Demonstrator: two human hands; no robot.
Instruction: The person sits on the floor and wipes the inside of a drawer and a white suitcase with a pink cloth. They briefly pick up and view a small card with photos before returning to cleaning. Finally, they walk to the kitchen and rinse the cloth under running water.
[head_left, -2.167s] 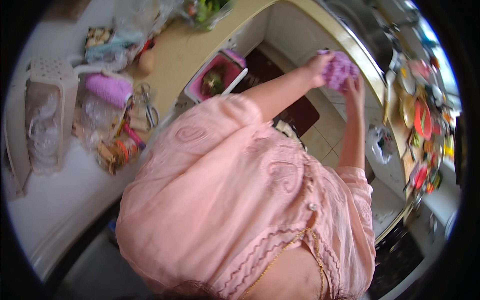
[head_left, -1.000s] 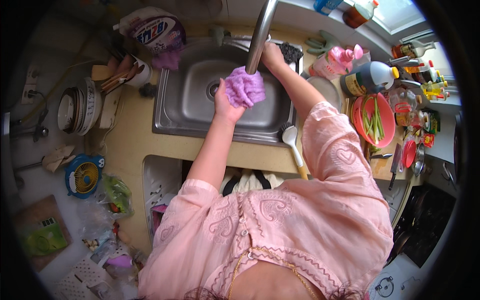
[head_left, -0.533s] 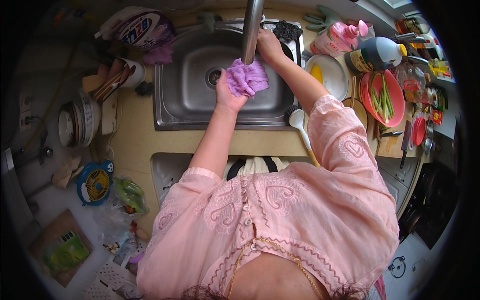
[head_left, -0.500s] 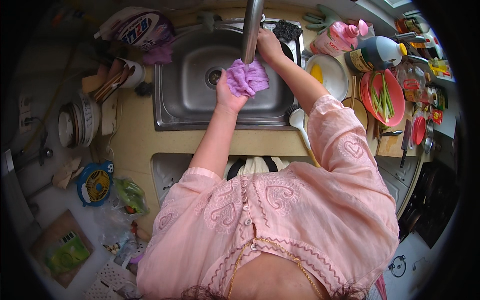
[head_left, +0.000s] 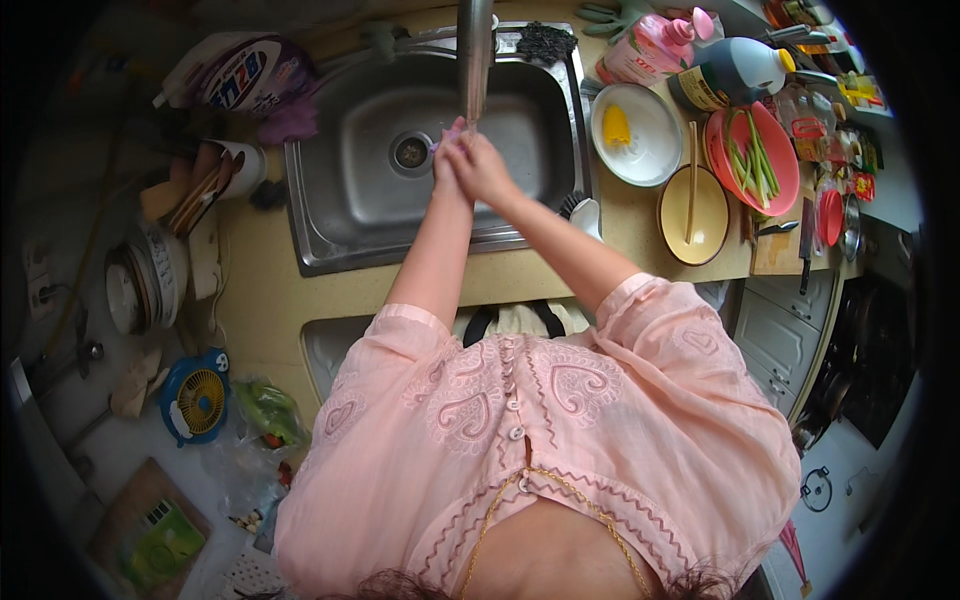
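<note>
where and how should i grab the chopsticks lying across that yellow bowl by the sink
Grip the chopsticks near the middle, where they bridge the yellow bowl with open space beneath them. Come from above with thumb and fingers pinching across both sticks. They lie flat, side by side, resting on the bowl's rims, so the ends are harder to get under, and a mid-span pinch should keep them balanced.

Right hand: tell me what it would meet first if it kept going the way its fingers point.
The right hand points up-left toward the sink's back. Its fingers press against the left hand, so that comes first; just beyond stands the faucet spout. A bit of purple cloth shows between the hands. Depth is unclear.
</note>
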